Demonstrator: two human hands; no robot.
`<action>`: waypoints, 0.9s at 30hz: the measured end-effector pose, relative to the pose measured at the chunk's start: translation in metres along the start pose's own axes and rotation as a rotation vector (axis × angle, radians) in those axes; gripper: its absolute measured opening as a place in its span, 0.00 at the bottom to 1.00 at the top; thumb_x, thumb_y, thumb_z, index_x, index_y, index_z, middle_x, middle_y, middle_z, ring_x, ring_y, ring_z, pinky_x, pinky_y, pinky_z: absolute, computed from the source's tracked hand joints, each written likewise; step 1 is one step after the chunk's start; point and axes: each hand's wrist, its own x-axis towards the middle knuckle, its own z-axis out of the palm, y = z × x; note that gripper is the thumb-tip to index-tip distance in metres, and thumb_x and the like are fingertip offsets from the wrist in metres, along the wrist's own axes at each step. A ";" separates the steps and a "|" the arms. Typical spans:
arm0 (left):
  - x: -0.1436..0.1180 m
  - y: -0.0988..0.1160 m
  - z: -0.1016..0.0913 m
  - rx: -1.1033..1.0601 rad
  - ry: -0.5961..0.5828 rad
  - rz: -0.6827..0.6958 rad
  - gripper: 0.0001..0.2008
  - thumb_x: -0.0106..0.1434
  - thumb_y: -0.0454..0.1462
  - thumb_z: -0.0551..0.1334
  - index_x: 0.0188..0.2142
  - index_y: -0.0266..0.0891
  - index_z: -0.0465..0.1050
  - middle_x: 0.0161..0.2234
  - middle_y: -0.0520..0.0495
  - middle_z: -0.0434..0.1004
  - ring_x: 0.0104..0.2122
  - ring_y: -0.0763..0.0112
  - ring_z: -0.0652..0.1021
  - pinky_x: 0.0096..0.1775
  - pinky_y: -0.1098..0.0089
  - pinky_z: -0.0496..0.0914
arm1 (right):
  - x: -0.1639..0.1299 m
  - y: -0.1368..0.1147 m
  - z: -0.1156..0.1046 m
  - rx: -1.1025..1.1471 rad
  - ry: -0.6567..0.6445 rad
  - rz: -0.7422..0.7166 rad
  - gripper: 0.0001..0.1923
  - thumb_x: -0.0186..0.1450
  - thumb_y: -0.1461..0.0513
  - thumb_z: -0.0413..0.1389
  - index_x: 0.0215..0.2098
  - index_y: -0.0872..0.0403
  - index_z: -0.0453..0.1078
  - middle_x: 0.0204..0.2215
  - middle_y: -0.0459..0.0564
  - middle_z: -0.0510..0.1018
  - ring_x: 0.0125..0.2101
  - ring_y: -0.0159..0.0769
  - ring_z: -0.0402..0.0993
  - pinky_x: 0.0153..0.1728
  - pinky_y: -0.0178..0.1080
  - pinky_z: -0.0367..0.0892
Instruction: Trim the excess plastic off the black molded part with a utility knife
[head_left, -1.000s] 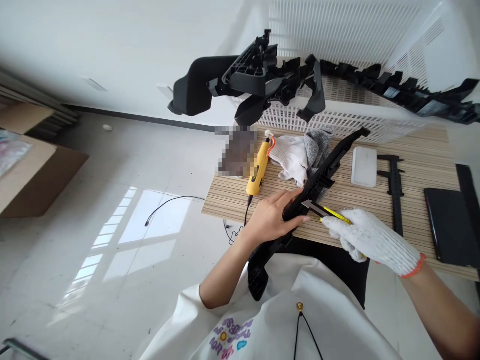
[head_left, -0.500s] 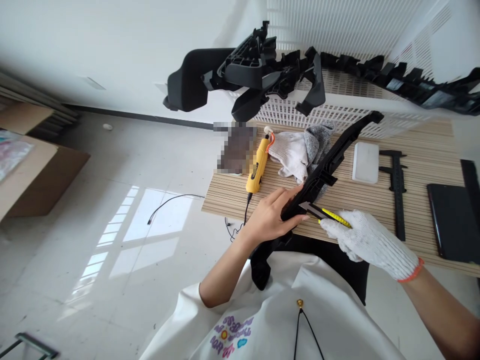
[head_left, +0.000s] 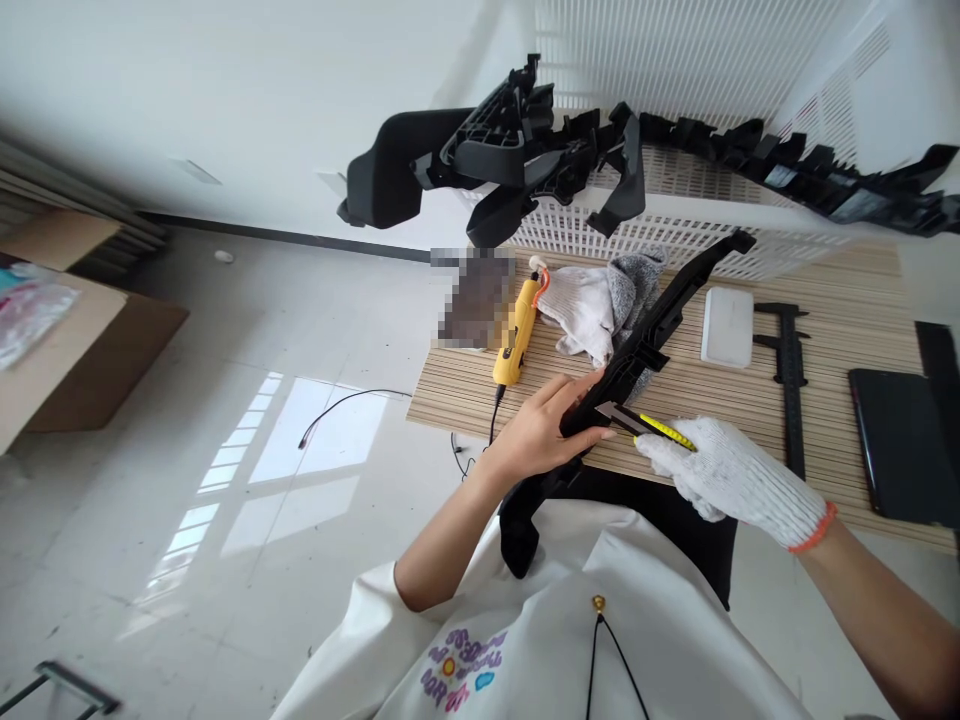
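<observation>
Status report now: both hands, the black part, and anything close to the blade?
Left hand bare, gripping black plastic part. Gloved right hand holds yellow utility knife, blade on the part. Left fingertips right beside the blade.

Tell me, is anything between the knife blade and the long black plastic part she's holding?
Nothing visible. The right hand holds the yellow utility knife, its blade tip right at the long black plastic part. The left hand grips that part just beside the blade.
</observation>
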 end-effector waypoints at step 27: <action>-0.001 0.001 0.002 0.003 0.025 0.023 0.31 0.67 0.48 0.64 0.64 0.41 0.62 0.38 0.48 0.72 0.34 0.70 0.75 0.39 0.67 0.76 | 0.001 0.007 0.002 -0.505 0.056 -0.321 0.27 0.55 0.68 0.56 0.52 0.50 0.77 0.34 0.56 0.77 0.28 0.37 0.64 0.27 0.37 0.53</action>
